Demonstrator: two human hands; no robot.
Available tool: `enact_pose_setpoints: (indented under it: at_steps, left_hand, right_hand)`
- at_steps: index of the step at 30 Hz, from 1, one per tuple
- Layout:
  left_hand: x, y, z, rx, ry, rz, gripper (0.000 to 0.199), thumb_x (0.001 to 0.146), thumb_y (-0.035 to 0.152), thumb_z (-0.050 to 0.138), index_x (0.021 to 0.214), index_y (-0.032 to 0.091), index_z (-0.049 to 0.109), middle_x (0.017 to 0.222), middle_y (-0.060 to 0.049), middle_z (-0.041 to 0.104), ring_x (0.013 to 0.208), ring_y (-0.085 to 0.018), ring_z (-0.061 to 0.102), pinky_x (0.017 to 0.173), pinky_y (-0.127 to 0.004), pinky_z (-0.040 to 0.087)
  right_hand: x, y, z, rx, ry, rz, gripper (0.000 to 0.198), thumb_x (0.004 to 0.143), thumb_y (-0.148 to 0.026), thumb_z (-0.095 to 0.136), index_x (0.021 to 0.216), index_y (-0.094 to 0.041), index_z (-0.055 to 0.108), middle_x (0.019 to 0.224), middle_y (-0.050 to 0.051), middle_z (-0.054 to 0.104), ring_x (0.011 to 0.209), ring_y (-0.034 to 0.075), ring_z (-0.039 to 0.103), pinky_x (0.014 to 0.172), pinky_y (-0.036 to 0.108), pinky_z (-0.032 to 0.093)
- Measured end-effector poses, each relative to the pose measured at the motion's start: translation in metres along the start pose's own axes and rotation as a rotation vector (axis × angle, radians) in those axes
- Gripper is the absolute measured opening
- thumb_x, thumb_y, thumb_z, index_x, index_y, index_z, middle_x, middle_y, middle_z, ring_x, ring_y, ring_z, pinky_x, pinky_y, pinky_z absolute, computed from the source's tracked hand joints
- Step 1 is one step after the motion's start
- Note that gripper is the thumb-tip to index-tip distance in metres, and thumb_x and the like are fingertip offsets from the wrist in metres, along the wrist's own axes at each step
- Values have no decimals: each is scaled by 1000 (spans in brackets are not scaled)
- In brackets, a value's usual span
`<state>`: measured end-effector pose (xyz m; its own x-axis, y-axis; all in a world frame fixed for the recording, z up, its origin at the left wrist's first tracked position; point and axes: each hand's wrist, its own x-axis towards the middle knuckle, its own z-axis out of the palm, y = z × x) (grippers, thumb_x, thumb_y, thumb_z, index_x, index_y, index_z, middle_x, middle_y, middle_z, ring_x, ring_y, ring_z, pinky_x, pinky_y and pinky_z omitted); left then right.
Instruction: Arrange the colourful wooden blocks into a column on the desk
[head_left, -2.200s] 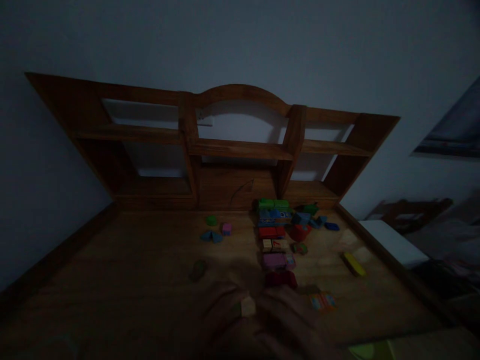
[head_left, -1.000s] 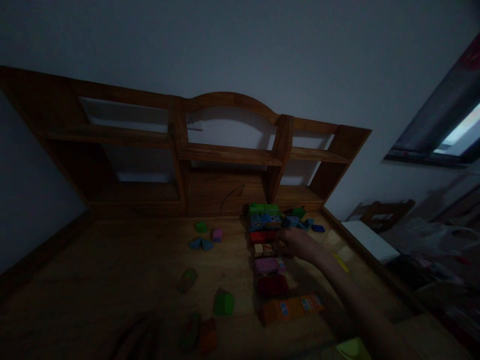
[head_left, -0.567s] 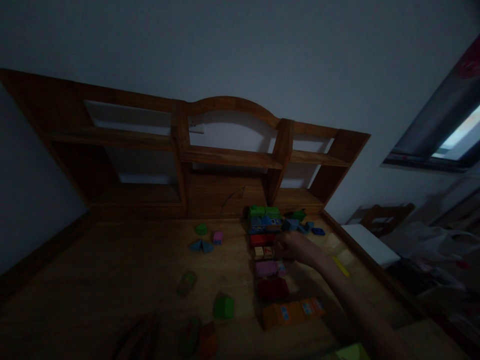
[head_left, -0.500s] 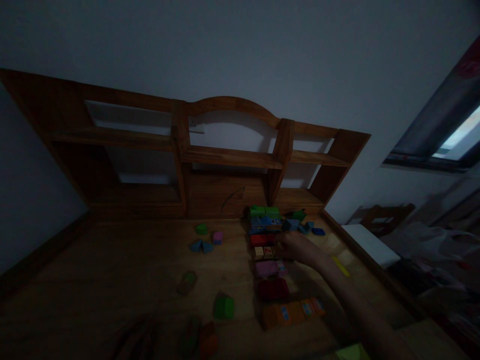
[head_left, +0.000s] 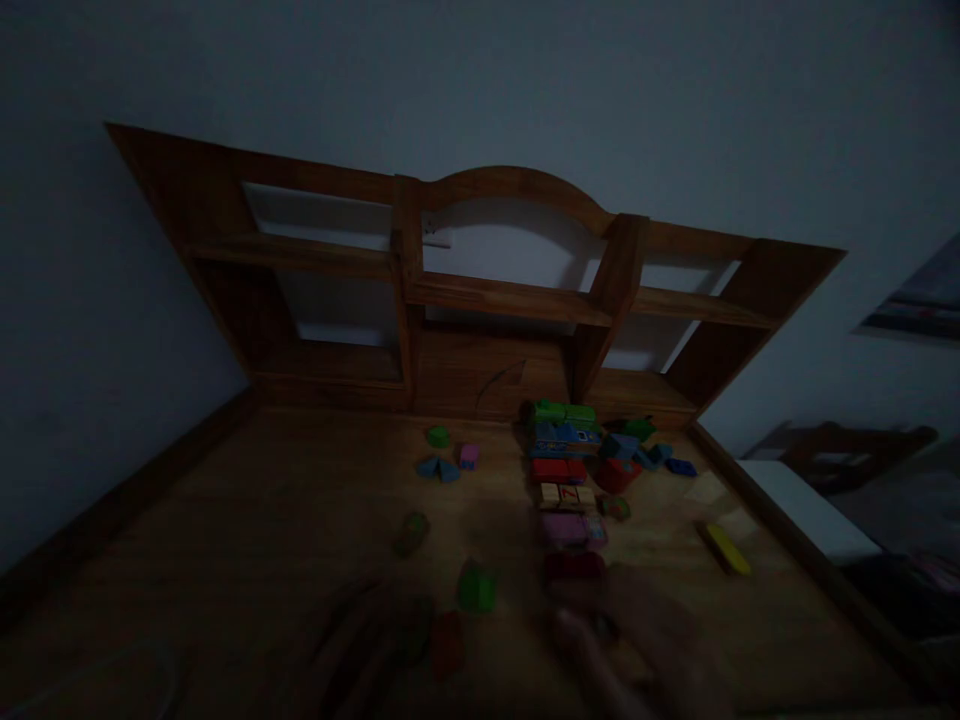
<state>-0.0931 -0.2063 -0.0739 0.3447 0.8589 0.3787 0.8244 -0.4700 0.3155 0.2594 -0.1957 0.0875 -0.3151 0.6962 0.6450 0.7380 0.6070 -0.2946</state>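
Observation:
At the lower left, my left hand (head_left: 358, 645) is dark and blurred over the tabletop, its fingers loosely stretched out. An orange-red block (head_left: 447, 645) lies just to its right, and a green block (head_left: 478, 588) a little farther off. My right hand (head_left: 645, 640) is smeared by motion at the lower right; whether it holds something cannot be made out. It covers the place below a dark red block row (head_left: 574, 568). Beyond that lie rows of pink blocks (head_left: 574, 530), number blocks (head_left: 567, 496), red blocks (head_left: 559, 470), blue blocks (head_left: 566, 440) and green blocks (head_left: 564, 413).
A wooden shelf unit (head_left: 510, 292) stands along the table's back. Loose blocks include a yellow block (head_left: 727, 549), a red block (head_left: 617, 475), a pink block (head_left: 469, 456) and blue triangular blocks (head_left: 438, 468). A chair (head_left: 855, 450) is beyond the right edge. The room is dim.
My right hand has come back from the number-block row to the lower right, over the orange row. My left hand has moved right and farther into view. The camera view has shifted.

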Motion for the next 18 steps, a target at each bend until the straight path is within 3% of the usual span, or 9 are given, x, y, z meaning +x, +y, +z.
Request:
enact_pose_setpoints:
  at_steps: [1,4,7,12,18]
  left_hand:
    - [8,7,-6,-44,11,-35,52,89,29,60,140,41,56,148,0,56,132,-28,57,104,-42,55]
    - [31,25,-18,-103,13,-97,56,93,29,59,147,41,47,148,-1,55,128,-23,60,103,-36,56]
    - [40,29,-15,-116,-7,-59,63,91,36,66,149,39,42,148,-4,54,131,-23,58,104,-35,55]
    - [35,22,5,-39,-12,-5,73,81,37,76,147,31,45,147,-9,54,131,-27,57,103,-40,56]
    - [35,29,0,-73,-33,-27,71,81,27,75,146,31,48,149,-10,52,134,-26,55,105,-40,54]
  right_hand:
    - [-7,-13,21,29,31,-52,16,92,-25,65,108,-27,71,87,3,76,84,21,75,77,29,62]
    - [-21,-41,83,67,43,74,41,90,-25,65,131,-26,63,115,9,73,108,27,70,89,38,62]
    - [-25,-46,124,58,19,202,59,90,-27,64,147,-25,49,139,12,61,129,31,59,101,46,57]
    - [-36,-26,145,62,-188,279,85,87,-35,71,160,-27,28,154,12,49,138,34,51,105,51,55]
    - [-46,-21,152,106,-268,286,94,79,-35,79,160,-30,31,157,10,46,140,37,48,107,52,53]
